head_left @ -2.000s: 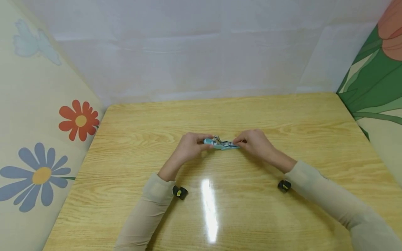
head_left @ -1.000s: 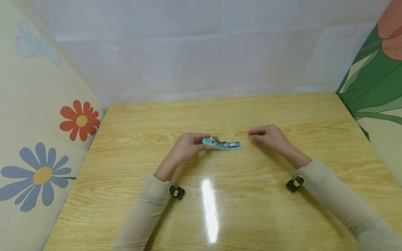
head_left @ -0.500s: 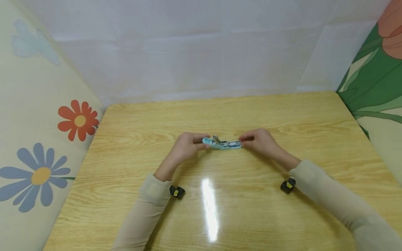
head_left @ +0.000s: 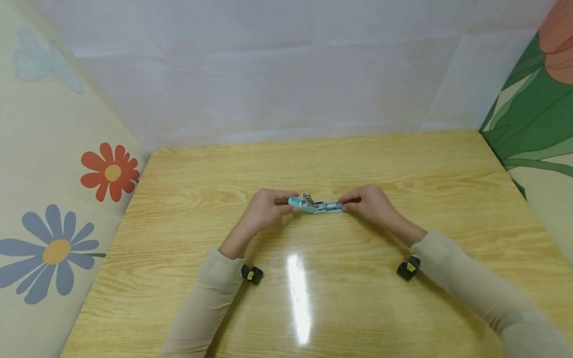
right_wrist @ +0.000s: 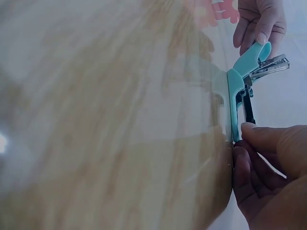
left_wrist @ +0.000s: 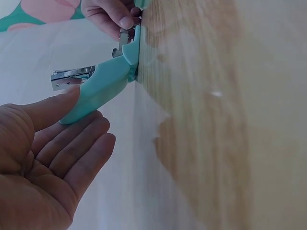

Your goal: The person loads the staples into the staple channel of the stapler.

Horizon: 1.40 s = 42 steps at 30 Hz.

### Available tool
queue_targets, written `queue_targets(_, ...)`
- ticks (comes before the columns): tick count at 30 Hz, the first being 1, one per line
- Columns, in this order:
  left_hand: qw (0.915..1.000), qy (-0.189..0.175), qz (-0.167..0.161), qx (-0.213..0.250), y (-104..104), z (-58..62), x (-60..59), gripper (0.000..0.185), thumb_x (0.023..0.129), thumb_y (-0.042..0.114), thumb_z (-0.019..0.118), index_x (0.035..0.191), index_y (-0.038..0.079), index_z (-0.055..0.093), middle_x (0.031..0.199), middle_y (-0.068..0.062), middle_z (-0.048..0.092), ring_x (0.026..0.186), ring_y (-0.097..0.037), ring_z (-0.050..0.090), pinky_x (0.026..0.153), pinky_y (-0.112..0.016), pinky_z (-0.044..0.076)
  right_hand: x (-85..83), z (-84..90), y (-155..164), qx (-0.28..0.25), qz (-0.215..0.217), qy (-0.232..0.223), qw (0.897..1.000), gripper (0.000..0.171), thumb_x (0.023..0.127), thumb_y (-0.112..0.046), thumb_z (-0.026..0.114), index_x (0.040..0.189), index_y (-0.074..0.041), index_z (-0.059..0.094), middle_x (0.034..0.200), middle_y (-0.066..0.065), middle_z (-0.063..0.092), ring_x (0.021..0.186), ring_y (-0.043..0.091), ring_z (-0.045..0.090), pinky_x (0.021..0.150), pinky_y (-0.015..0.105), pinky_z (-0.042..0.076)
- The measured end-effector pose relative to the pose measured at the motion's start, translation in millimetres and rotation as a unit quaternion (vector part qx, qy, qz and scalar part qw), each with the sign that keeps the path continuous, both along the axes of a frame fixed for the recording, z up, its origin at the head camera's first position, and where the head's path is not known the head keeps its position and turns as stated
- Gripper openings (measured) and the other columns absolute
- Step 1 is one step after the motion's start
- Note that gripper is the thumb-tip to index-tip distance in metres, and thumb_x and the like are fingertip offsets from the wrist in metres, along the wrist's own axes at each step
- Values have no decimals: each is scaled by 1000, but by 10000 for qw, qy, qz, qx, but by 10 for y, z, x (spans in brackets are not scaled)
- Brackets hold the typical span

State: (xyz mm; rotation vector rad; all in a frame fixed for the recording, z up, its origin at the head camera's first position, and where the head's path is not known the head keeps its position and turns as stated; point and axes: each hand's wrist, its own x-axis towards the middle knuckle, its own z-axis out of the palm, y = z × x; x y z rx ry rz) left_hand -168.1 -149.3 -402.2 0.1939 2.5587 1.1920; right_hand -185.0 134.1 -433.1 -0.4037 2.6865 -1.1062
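Hands meet at the middle of the head view over a small turquoise stapler [head_left: 315, 205] that lies on the wooden table [head_left: 313, 298]. The left hand [head_left: 264, 209] takes the stapler's left end: in the left wrist view its thumb lies along the lifted turquoise lid and the fingers [left_wrist: 72, 153] sit straight and relaxed beneath it, so the lid is lightly pinched between them. The right hand [head_left: 371, 204] is at the stapler's right end, and in the right wrist view its thumb and curled fingers [right_wrist: 254, 167] pinch that end of the base. The metal staple channel [left_wrist: 72, 76] stands out from under the lid. Flower-printed panels [head_left: 58, 248] fill the left side of the frame, with a green leaf print [head_left: 532, 119] at upper right.
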Motion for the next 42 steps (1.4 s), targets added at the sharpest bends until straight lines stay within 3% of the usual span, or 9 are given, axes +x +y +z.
queue_targets(8,9996,165,-138,-183,71,65,6,41,89,30,72,129,23,66,120,-2,72,108,-17,69,71,-27,55,-13,-7,-5,29,19,105,9999,17,85,-18,76,102,-14,78,102,7,77,103,26,70,94,43,53)
queue_targets(12,9984,519,-156,-171,166,84,-2,43,88,30,73,129,19,66,115,-3,74,105,-18,71,77,-29,59,-27,-10,-7,20,16,90,10000,17,85,-17,76,101,-14,78,102,6,77,103,25,70,94,43,53)
queue_targets(19,9922,1185,-172,-337,398,82,-5,43,86,34,75,125,18,68,118,-3,72,101,-18,72,70,-25,57,-14,-7,-28,-9,127,226,9997,18,85,-16,76,103,-12,78,103,8,76,103,27,70,93,44,53)
queue_targets(24,9821,1680,-401,-757,534,75,-26,38,86,31,75,121,18,70,118,-2,71,90,-17,73,67,-26,55,-9,4,-32,61,87,219,9997,19,86,-17,75,104,-14,77,104,8,76,102,26,70,92,43,53)
queue_targets(27,9731,1998,-617,-968,607,62,-50,35,86,31,75,118,17,72,116,-2,72,91,-18,73,74,-31,57,-3,0,-24,44,54,225,9997,18,85,-17,76,103,-14,78,102,7,77,100,25,71,91,43,54)
queue_targets(29,9687,2123,-740,-1051,641,52,-66,34,85,30,75,117,17,73,116,-1,72,101,-17,72,83,-32,58,-7,-10,-24,20,72,231,9997,17,85,-16,76,102,-13,78,101,7,77,99,25,71,90,42,54)
queue_targets(32,9660,2155,-798,-1184,669,55,-73,32,86,29,75,115,17,74,115,-1,73,104,-18,71,86,-34,57,-10,-21,-29,-47,128,228,9996,17,85,-16,76,101,-12,78,100,7,77,98,25,71,89,41,55)
queue_targets(37,9635,2139,-834,-1375,704,64,-90,32,86,32,75,116,20,73,115,-1,73,84,-15,71,79,-34,57,-16,-23,-30,35,138,316,9994,19,85,-17,76,103,-12,77,101,7,77,98,25,71,90,42,55)
queue_targets(42,9504,2301,-1167,-1738,771,47,-105,32,87,30,73,117,18,73,113,-3,74,86,-15,72,81,-32,58,-18,-17,-30,-2,154,388,9991,19,84,-17,77,102,-11,77,101,7,77,100,26,71,90,42,55)
